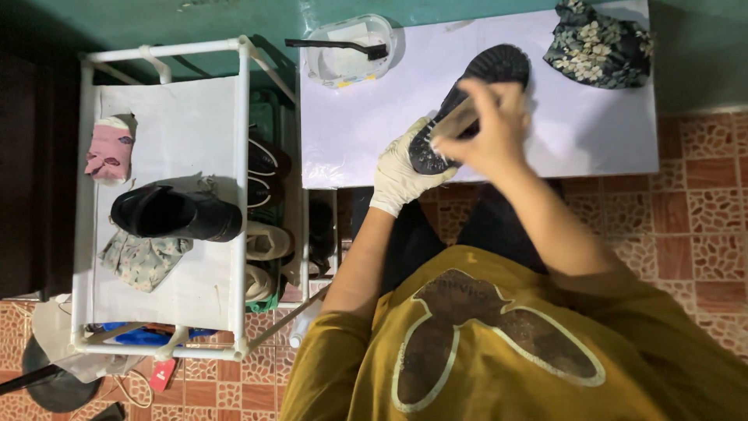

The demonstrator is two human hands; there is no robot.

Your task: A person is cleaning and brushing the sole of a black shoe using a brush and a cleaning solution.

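A black shoe (487,70) is held sole-up over the white table (592,132). My left hand (401,175), in a pale glove, grips the shoe at its heel end from below. My right hand (487,129), bare, is closed on a wooden-backed brush (460,118) pressed against the sole near the heel. The brush's bristles are hidden by my fingers and blurred.
A clear tub (347,54) with a black brush across it stands at the table's back left; a floral cloth (598,43) lies at the back right. On the left, a white pipe-frame rack (241,156) carries a black shoe (175,212), cloths and more shoes below.
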